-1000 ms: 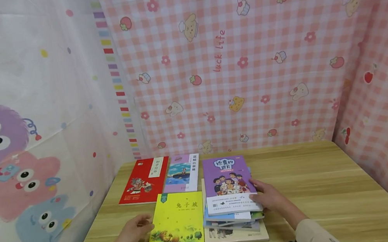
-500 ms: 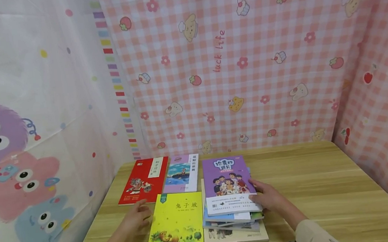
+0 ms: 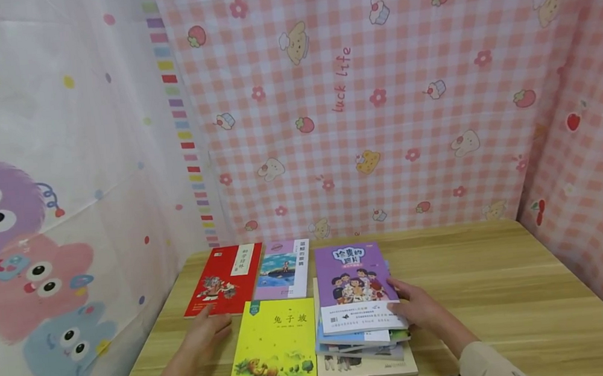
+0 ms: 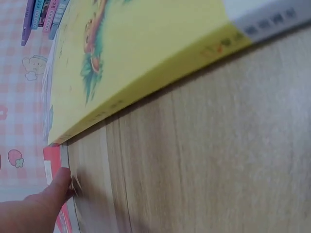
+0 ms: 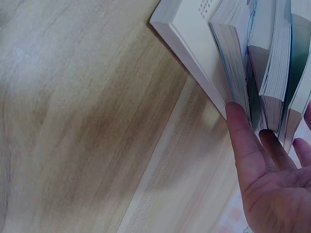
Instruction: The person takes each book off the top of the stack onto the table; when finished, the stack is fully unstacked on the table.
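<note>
My left hand (image 3: 204,338) is at the front edge of a red book (image 3: 224,280), with its fingertips by that edge. In the left wrist view, a digit (image 4: 59,183) lies against the red book's edge (image 4: 52,158). A yellow book (image 3: 274,354) lies just right of this hand. My right hand (image 3: 424,308) rests along the right side of a stack of books, topped by a purple book (image 3: 350,274). In the right wrist view its extended fingers (image 5: 244,138) touch the page edges of the stack. A cream book (image 3: 370,368) is at the bottom.
A lilac book with a blue picture (image 3: 282,270) lies between the red book and the stack. The wooden table (image 3: 479,280) extends to the right. A pink checked curtain (image 3: 360,122) hangs behind, and a white patterned cloth (image 3: 121,241) hangs at the left.
My left hand has moved from the yellow book's left edge forward and slightly left to the red book's front edge. The right hand and the books stay in place.
</note>
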The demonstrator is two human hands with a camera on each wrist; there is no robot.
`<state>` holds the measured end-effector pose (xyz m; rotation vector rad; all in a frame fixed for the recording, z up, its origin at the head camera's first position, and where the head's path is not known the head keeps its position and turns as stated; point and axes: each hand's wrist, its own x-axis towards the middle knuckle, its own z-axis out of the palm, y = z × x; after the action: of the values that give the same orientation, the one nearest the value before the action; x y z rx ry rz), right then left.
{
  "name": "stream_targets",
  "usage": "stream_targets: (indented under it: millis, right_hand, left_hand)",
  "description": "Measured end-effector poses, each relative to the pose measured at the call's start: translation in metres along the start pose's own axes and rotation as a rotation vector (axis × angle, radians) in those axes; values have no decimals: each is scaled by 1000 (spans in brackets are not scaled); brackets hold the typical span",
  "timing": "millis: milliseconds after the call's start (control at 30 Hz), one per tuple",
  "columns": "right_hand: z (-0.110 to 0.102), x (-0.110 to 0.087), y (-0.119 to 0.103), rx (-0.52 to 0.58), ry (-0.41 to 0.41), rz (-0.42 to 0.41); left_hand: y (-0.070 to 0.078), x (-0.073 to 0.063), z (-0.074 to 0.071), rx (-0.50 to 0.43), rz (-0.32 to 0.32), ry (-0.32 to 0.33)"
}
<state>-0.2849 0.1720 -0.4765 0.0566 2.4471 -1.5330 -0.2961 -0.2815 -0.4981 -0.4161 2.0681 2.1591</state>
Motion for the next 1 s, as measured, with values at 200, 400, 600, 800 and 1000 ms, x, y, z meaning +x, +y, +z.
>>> stream_targets:
  millis: [200,400,600,800,1000]
  right_hand:
    - [0,0,-1,-10,-1,10]
    - [0,-1,-1,1,-6,3]
    - [0,-1,-2,8,-5,-6]
    - [0,-1,-3,-6,-3,5]
    - [0,-2,-3,-24,1,5]
  left_hand:
    - [-2,-2,3,-118,0,12]
    - [-3,-2,-2,-272,-7,5]
    - [-5,-2,-12,-289,5,40]
    - [-3,3,-26,160,134,93]
    - [-4,21,-53,881,375,63]
